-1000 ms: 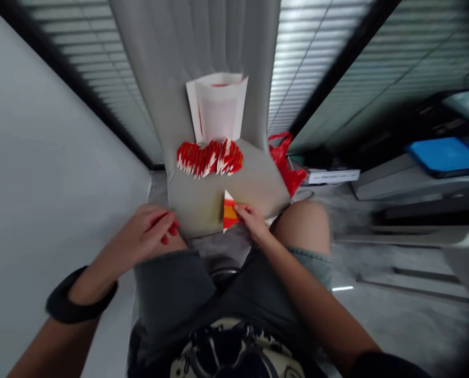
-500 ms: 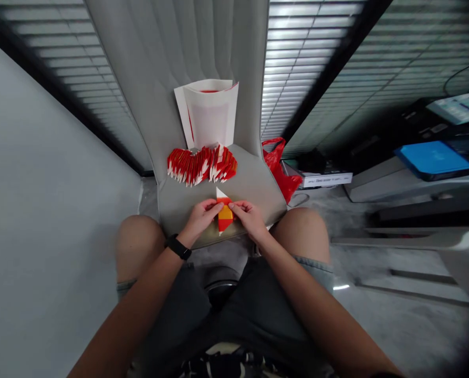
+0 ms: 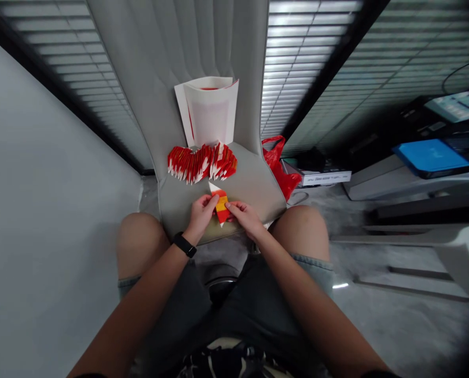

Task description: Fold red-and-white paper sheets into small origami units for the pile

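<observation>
A folded paper piece (image 3: pixel 221 206), red and yellow with white tips, is held tilted above the front of a grey chair seat (image 3: pixel 253 181). My left hand (image 3: pixel 201 214) pinches its left edge, thumb on top. On its right edge my right hand (image 3: pixel 247 216) is closed, thumb and fingers together. Behind the hands, a row of many folded red and white paper pieces (image 3: pixel 190 164) lies across the seat. White sheets with some red inside (image 3: pixel 210 115) stand against the chair back.
A red plastic bag (image 3: pixel 283 173) hangs or lies right of the seat, beside a white box (image 3: pixel 324 178) on the floor. Farther right are a blue flat object (image 3: pixel 433 156) and a white chair (image 3: pixel 447 239). My knees flank the seat front.
The held paper piece has tilted, its white top tip swinging left, and shifted slightly left. My left hand has turned a little more upright; both hands keep their hold.
</observation>
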The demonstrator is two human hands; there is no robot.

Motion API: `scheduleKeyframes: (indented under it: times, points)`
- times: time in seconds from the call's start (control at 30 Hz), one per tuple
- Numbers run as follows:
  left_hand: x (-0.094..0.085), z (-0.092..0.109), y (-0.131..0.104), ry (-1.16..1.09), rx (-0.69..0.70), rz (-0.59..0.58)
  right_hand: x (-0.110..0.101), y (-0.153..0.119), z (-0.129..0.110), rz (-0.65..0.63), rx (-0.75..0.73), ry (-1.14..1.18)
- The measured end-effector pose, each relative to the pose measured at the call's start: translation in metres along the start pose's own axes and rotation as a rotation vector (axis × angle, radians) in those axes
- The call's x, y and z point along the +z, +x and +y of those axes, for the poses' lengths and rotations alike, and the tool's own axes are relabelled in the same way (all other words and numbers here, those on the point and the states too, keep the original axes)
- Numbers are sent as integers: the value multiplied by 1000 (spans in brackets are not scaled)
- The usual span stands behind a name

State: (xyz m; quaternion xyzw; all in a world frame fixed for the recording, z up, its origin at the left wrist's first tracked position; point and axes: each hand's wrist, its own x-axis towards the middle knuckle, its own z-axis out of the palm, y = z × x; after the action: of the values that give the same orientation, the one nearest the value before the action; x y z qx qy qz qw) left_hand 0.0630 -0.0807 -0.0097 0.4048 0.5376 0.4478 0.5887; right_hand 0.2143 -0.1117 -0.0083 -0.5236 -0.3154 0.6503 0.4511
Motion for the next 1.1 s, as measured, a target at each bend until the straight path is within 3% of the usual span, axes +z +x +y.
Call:
scheduleKeyframes:
  times: [0.1, 0.2, 0.37, 0.6, 0.87, 1.1]
  points:
    - [-1, -2, 0, -16, 32, 10, 2, -4, 3, -33, 41, 21]
    - [-2, -1, -2, -8, 44, 16, 5, -6, 10, 18, -1, 29]
    - [-11, 0, -18, 133, -56, -138, 6, -8, 16, 60, -98, 21]
    - [-18, 1, -43, 17, -38, -1, 17, -26, 17, 47, -64, 77]
    - [-19, 3, -42, -7, -65, -45, 23, -41, 28, 50, -68, 81]
    - [-17, -1, -39, -67, -87, -17, 22, -59, 36, 28, 75, 167]
